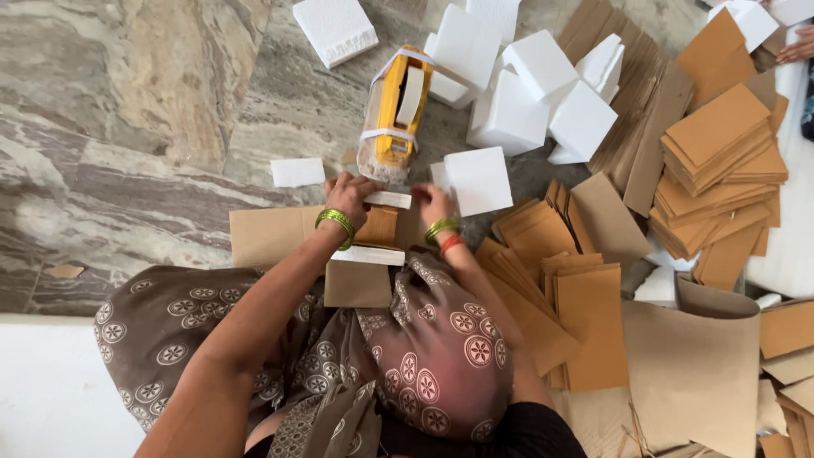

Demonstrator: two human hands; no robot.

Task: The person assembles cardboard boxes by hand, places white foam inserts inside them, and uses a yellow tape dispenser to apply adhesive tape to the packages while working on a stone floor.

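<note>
Left hand: my left hand [349, 197] is bent over the near end of the white foam strip [388, 199] and presses on it; whether the fingers close fully around it I cannot tell.
Right hand: my right hand [432, 203] lies on the other end of the same strip, fingers curled down on it; a full grasp I cannot tell either.
Thing under the hands: the strip sits on top of a small brown cardboard piece [377, 227], which rests on my lap, over the patterned cloth [424, 339].
Just below: a second white foam strip [368, 254] lies at the lower edge of this cardboard piece, and a folded cardboard flap [358, 284] hangs under it.
In front: a yellow item wrapped in clear plastic [395, 110] with white bands stands on the stone floor [153, 127], just beyond my hands.
Right of floor: white foam blocks [543, 102] in a loose heap, and stacks of brown cardboard sheets [721, 161].
How far: I judge the packing is at the beginning; foam and cardboard are only being put together, and the yellow item is not yet enclosed.
Left to do: many foam blocks and cardboard sheets lie unused.
</note>
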